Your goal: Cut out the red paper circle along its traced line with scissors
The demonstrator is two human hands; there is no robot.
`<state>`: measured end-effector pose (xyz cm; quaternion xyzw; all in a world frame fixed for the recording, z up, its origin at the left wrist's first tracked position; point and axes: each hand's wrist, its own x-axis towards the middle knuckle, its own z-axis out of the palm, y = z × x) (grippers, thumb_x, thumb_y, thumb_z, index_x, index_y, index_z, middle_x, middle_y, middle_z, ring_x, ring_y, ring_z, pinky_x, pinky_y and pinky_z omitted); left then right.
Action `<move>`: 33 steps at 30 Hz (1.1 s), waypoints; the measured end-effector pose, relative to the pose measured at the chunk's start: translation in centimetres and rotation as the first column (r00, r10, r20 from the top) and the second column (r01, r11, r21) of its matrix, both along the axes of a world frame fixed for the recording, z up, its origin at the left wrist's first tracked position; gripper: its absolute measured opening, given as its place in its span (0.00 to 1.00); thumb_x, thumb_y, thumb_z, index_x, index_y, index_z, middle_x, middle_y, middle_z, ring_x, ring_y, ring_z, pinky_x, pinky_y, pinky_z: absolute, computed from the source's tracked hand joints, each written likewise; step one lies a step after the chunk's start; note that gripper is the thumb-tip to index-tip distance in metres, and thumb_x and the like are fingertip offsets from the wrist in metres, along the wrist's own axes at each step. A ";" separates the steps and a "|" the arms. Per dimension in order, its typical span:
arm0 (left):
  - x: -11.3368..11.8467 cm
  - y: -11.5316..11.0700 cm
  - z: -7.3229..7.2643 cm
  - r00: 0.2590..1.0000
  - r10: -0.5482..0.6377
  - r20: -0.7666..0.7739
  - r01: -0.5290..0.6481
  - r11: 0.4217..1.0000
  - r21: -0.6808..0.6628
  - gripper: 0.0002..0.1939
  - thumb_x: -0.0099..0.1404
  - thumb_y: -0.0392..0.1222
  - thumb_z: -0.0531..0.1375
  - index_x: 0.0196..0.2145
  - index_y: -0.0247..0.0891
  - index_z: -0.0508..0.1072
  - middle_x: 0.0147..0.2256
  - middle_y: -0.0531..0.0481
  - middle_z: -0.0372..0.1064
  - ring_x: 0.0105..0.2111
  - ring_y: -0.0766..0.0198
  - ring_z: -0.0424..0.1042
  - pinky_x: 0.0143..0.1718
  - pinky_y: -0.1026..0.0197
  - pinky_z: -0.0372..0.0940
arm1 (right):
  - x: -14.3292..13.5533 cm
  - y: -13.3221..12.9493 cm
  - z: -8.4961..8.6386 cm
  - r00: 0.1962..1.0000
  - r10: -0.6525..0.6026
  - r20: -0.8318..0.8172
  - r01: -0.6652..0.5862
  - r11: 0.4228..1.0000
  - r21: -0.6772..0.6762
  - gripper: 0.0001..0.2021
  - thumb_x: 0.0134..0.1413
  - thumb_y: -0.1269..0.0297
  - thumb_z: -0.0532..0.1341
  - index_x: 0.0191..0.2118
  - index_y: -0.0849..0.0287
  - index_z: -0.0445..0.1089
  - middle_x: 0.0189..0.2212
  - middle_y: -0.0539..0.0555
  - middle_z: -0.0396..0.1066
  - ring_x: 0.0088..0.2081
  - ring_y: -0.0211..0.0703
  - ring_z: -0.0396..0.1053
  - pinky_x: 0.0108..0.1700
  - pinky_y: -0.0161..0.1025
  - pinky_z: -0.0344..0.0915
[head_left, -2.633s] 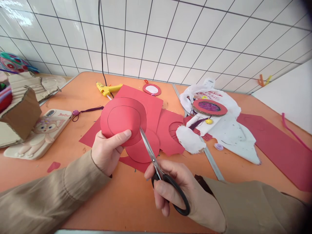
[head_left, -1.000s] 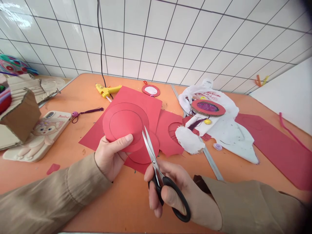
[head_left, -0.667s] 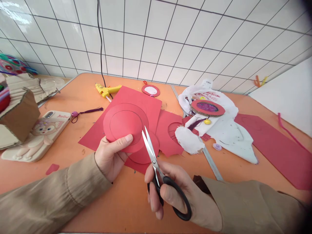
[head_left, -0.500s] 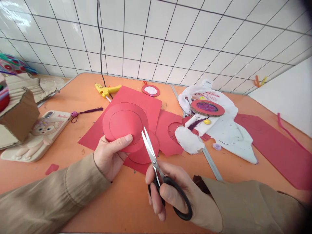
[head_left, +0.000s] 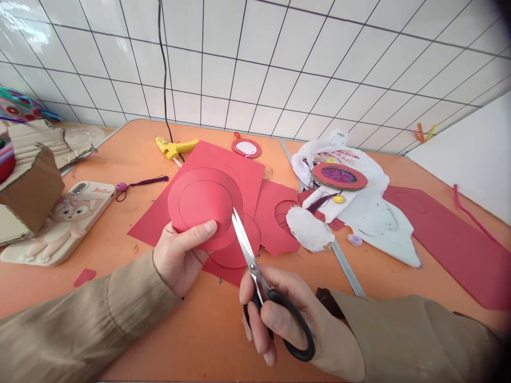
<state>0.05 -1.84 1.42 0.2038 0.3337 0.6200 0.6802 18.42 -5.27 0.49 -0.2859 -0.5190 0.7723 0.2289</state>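
Note:
My left hand (head_left: 186, 250) pinches a red paper disc (head_left: 203, 205) near its lower edge, thumb on top. A smaller circle is drawn on the disc. In my right hand (head_left: 295, 314) is a pair of scissors (head_left: 252, 266) with black handles, fingers through the loops. The blades are nearly closed, and their tips reach the disc's right side, by the drawn line; whether they touch it I cannot tell. Below the disc lies another rounded red paper piece (head_left: 235, 250), on top of a red paper sheet (head_left: 227, 159).
On the orange table (head_left: 191, 340) are a yellow glue gun (head_left: 175, 149), a phone (head_left: 75, 221), a cardboard piece (head_left: 32, 186) and a purple tassel (head_left: 149, 181). To the right lie a white plastic bag (head_left: 371, 213), a red-rimmed oval (head_left: 339, 176), a metal strip (head_left: 347, 268) and a red sheet (head_left: 451, 239).
The scissor blades have come closer together in my right hand, the fingers shifting slightly. My left hand and the disc stay in place.

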 end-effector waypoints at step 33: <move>-1.0 0.8 0.3 0.980 0.137 -0.141 -0.135 0.991 0.025 0.05 0.48 0.34 0.71 0.26 0.35 0.80 0.30 0.47 0.79 0.29 0.59 0.78 0.32 0.63 0.73 | -0.2 0.0 -0.3 0.996 -0.063 0.069 0.061 0.998 0.028 0.22 0.56 0.44 0.59 0.38 0.61 0.57 0.18 0.45 0.61 0.19 0.30 0.60 0.25 0.31 0.58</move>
